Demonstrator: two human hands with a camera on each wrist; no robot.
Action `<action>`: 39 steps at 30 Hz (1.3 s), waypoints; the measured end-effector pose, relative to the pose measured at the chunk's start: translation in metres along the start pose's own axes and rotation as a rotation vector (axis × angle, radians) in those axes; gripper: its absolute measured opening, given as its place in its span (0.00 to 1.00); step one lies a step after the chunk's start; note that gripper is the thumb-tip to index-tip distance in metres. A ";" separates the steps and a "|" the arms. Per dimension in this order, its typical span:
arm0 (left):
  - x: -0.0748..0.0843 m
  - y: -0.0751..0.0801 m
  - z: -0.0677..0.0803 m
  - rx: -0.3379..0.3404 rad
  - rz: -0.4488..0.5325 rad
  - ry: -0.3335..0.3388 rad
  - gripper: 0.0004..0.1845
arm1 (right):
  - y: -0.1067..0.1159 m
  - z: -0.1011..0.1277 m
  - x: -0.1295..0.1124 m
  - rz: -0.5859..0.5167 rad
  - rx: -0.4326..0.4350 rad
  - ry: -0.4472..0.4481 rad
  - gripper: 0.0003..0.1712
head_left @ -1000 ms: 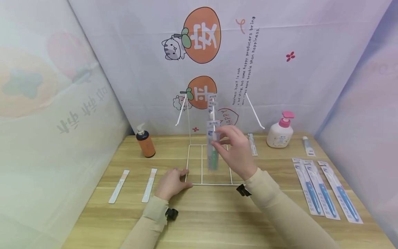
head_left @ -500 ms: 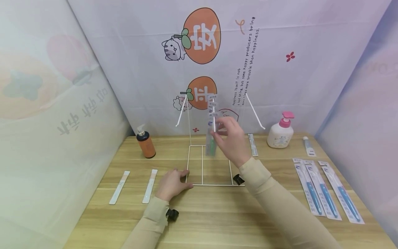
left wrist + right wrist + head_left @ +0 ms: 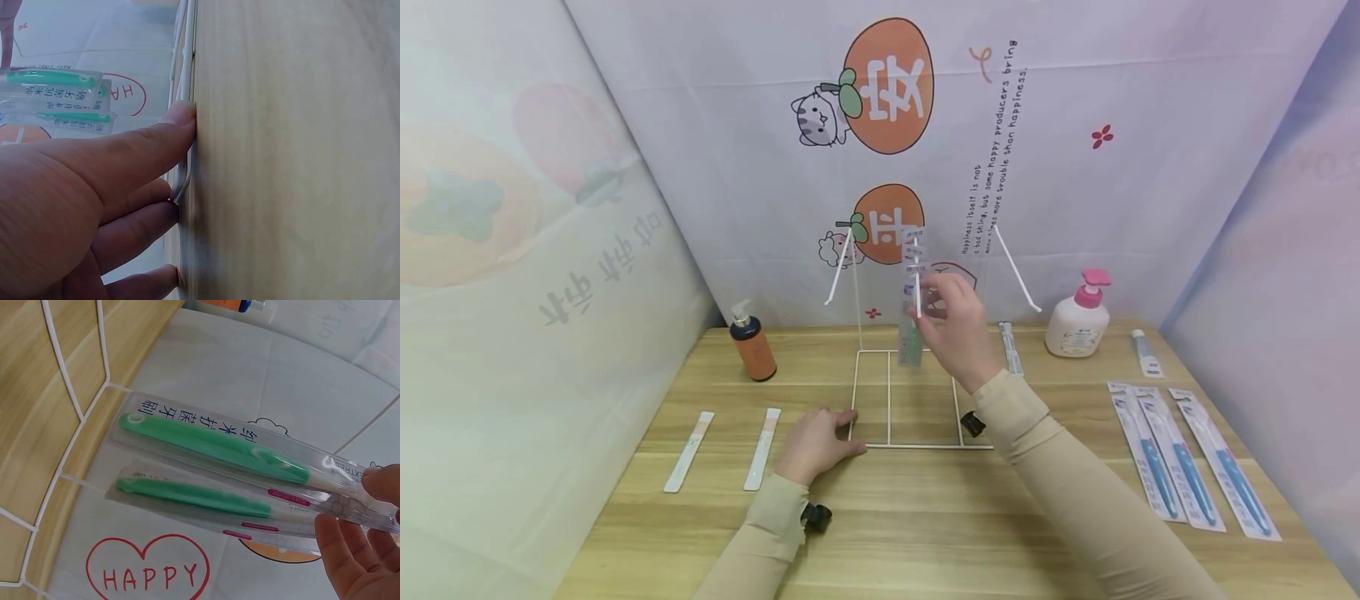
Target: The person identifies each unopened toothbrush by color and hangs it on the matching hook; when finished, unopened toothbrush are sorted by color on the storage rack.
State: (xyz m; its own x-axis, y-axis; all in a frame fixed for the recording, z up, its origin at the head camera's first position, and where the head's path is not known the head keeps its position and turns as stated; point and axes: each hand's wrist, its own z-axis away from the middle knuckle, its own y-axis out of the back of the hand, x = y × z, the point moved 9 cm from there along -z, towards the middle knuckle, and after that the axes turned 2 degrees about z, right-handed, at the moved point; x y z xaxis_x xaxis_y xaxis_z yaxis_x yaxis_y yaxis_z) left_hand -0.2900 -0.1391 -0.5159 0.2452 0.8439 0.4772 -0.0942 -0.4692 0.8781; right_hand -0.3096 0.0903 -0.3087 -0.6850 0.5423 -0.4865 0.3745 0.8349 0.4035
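A white wire rack (image 3: 889, 400) stands on the table, with three hooks slanting forward. My left hand (image 3: 812, 446) grips the front left corner of its base between thumb and fingers, as the left wrist view also shows. From the middle hook hang several clear packs of toothbrushes with green handles. My right hand (image 3: 957, 329) pinches the upper part of the front toothbrush pack (image 3: 212, 447), near the hook's tip. Another toothbrush pack (image 3: 194, 494) hangs right behind it in the right wrist view. The outer left hook (image 3: 838, 267) and right hook (image 3: 1017, 268) bear nothing.
On the right lie several blue toothbrush packs (image 3: 1187, 467) and a small tube (image 3: 1146, 353). A pink-topped pump bottle (image 3: 1077, 325) and a small packet (image 3: 1011, 348) stand or lie behind. An orange bottle (image 3: 754, 346) and two white strips (image 3: 763, 450) are at left.
My right hand has moved the front toothbrush pack up and back along the middle hook, closer to the packs behind. My left hand has stayed on the rack's corner.
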 end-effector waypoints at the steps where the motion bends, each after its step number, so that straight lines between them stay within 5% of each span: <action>1: 0.000 0.000 0.000 0.001 0.001 -0.001 0.34 | 0.000 0.000 0.000 0.000 0.001 -0.002 0.25; 27: 0.004 0.002 0.002 0.007 0.023 -0.009 0.34 | 0.007 0.005 0.003 0.012 0.009 0.021 0.25; 39: 0.002 0.002 0.002 0.015 0.021 0.008 0.34 | 0.045 0.031 0.032 0.065 0.027 -0.038 0.29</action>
State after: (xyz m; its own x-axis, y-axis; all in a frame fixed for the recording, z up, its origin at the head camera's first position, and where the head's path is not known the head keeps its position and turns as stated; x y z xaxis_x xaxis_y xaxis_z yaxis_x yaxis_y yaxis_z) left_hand -0.2876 -0.1388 -0.5131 0.2357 0.8357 0.4960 -0.0846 -0.4908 0.8672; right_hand -0.2957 0.1487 -0.3299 -0.6350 0.5981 -0.4890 0.4345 0.7998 0.4141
